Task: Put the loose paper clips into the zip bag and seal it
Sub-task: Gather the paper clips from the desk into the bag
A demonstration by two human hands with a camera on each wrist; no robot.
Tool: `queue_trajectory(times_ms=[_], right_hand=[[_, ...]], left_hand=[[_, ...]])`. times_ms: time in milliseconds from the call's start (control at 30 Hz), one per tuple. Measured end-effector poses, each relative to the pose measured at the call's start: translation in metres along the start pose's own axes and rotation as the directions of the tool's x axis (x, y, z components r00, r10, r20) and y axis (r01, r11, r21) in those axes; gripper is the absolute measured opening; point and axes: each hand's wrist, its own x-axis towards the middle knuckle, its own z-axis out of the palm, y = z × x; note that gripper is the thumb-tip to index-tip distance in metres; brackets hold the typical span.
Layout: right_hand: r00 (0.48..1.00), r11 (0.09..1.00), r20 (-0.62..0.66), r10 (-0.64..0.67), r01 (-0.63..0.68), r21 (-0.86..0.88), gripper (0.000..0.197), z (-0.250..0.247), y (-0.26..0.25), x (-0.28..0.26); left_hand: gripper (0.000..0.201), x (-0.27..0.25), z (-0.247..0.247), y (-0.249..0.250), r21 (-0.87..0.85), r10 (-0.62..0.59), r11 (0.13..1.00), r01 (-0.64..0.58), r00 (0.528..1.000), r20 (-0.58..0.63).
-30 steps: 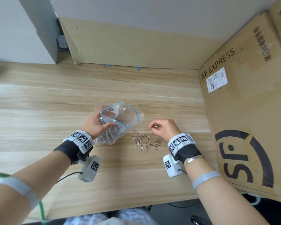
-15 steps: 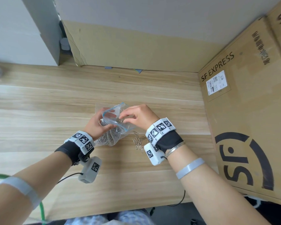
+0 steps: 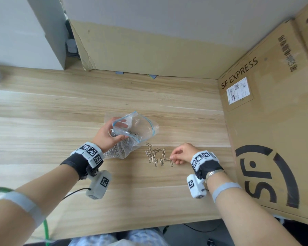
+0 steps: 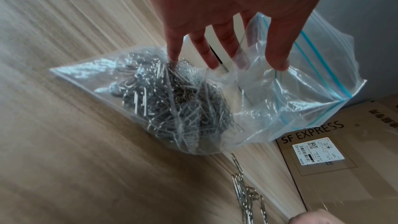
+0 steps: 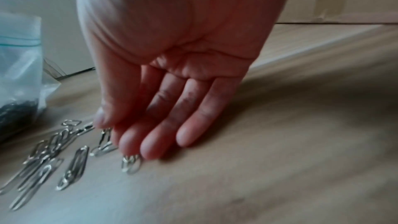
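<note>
A clear zip bag [image 3: 142, 127] with a blue seal strip lies on the wooden table [image 3: 60, 107], holding a heap of silver paper clips [image 4: 172, 101]. My left hand [image 3: 120, 130] grips the bag's rim and holds its mouth open, thumb on the near side and fingers on the far side. In the left wrist view the left hand [image 4: 258, 60] shows the thumb pressing on the plastic. Several loose paper clips [image 3: 155, 154] lie just right of the bag. My right hand [image 3: 172, 157] is at their right end, its straight fingers [image 5: 150, 149] touching the clips [image 5: 49, 152].
A big SF EXPRESS cardboard box [image 3: 274, 121] walls off the table's right side, close to my right wrist. A cardboard sheet [image 3: 149, 50] leans on the back wall. A grey panel [image 3: 43, 32] stands at the back left. The table's front edge [image 3: 132, 231] is near my body.
My right hand went from the clip pile to the bag's mouth, then came back down to the right end of the pile. The left hand kept holding the bag open.
</note>
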Motion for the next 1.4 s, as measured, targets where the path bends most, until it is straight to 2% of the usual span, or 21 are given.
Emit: queue_trajectory(times_ms=[67, 167, 300, 367, 433, 533, 600, 733, 900, 1100, 1233, 1400], right_hand=[[0.999, 0.998, 0.023, 0.026, -0.028, 0.063, 0.011, 0.007, 0.007, 0.002], [1.000, 0.991, -0.022, -0.009, 0.012, 0.131, 0.009, 0.014, 0.001, 0.004], [0.989, 0.994, -0.126, -0.080, 0.089, 0.063, 0.006, 0.019, -0.020, 0.007], [0.962, 0.993, -0.251, -0.109, 0.115, 0.008, 0.021, 0.015, -0.023, 0.008], [0.931, 0.988, -0.340, -0.134, 0.097, -0.124, 0.047, 0.012, -0.021, 0.009], [0.957, 0.958, -0.255, -0.138, 0.064, -0.281, 0.082, 0.023, -0.023, 0.010], [0.962, 0.939, -0.218, -0.162, 0.082, -0.334, 0.089, 0.037, -0.029, 0.011], [0.945, 0.885, -0.216, -0.245, 0.126, -0.449, 0.079, 0.055, -0.038, 0.016], [0.926, 0.868, -0.175, -0.334, 0.231, -0.439, 0.037, 0.055, -0.038, 0.018], [0.915, 0.866, -0.181, -0.362, 0.258, -0.428, 0.006, 0.049, -0.038, 0.019], [0.903, 0.880, -0.221, -0.368, 0.262, -0.396, 0.011, 0.045, -0.042, 0.021], [0.904, 0.939, -0.296, -0.307, 0.238, -0.247, 0.011, 0.039, -0.040, 0.018]], left_hand=[[0.048, 0.001, 0.000, -0.002, 0.001, 0.001, 1.000, -0.001, 1.000, -0.003], [0.047, 0.001, 0.001, -0.003, -0.001, 0.008, 1.000, -0.008, 1.000, -0.009], [0.047, 0.001, 0.003, -0.003, 0.007, 0.014, 1.000, -0.014, 1.000, -0.003], [0.048, 0.002, 0.003, -0.003, 0.017, 0.012, 1.000, -0.012, 1.000, -0.003], [0.049, 0.001, 0.003, -0.003, 0.019, 0.009, 1.000, -0.009, 1.000, -0.005], [0.052, 0.001, 0.002, -0.004, 0.025, 0.016, 1.000, -0.016, 1.000, -0.003], [0.054, 0.001, 0.002, -0.004, 0.025, 0.014, 1.000, -0.013, 1.000, -0.008], [0.050, 0.000, 0.002, -0.002, 0.012, 0.007, 1.000, -0.007, 1.000, -0.006], [0.044, -0.001, 0.002, -0.003, -0.004, 0.010, 1.000, -0.010, 1.000, -0.015], [0.046, 0.001, 0.003, -0.004, 0.001, 0.010, 1.000, -0.010, 1.000, -0.019], [0.044, 0.001, 0.003, -0.005, -0.009, 0.006, 1.000, -0.006, 1.000, -0.014], [0.044, 0.000, 0.001, -0.005, -0.019, 0.005, 1.000, -0.005, 1.000, -0.016]])
